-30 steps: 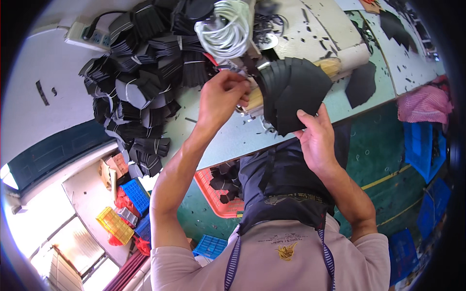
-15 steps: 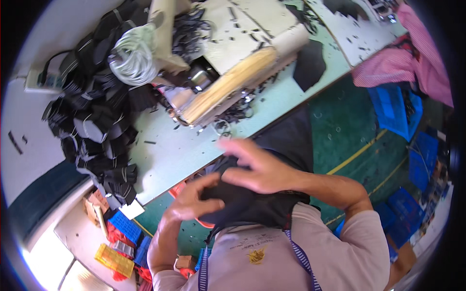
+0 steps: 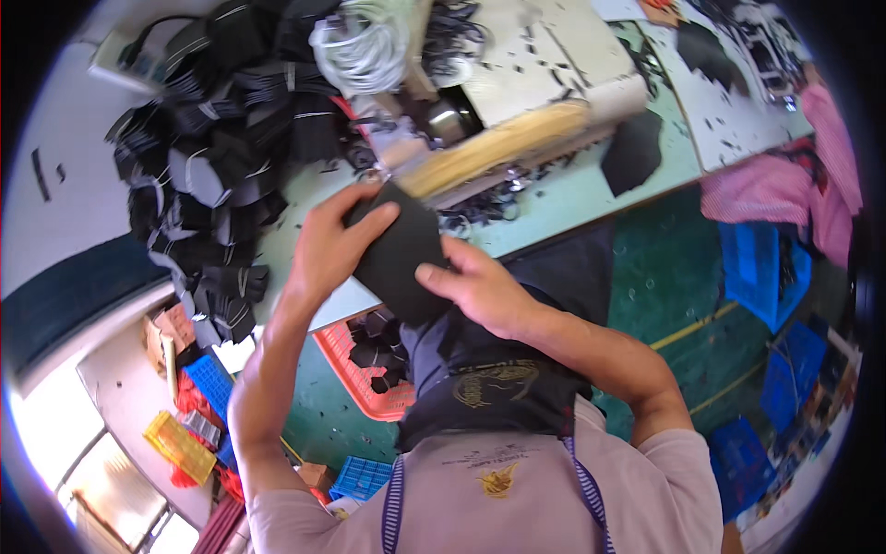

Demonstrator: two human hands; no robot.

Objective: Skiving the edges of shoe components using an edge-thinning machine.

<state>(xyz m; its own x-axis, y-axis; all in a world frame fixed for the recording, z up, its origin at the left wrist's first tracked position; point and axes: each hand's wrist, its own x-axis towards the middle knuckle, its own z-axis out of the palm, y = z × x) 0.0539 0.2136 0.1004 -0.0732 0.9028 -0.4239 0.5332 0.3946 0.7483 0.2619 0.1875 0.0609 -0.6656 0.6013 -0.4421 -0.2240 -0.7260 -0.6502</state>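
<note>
Between my two hands a flat black sheet piece (image 3: 403, 263) with straight cut edges is held, tilted over the near table edge. My left hand (image 3: 334, 242) grips its upper left side, thumb on top. On the opposite side, my right hand (image 3: 480, 288) pinches the right edge with the thumb over the face. Just beyond the piece's top corner is a machine with a long wooden bar (image 3: 503, 146). Coiled black trimmings (image 3: 489, 205) lie along the bar's near side.
Bundles of tied black pieces (image 3: 198, 171) are heaped at the left of the table, beside a coil of white cord (image 3: 362, 46). An orange basket (image 3: 399, 406) with black pieces stands below the table edge. A blue crate (image 3: 738, 268) and pink striped cloth (image 3: 752, 194) are at right.
Both hands were blurred near my lap; now they are raised further forward over the table edge with the black sheet piece between them. The view has shifted, showing more of the orange basket.
</note>
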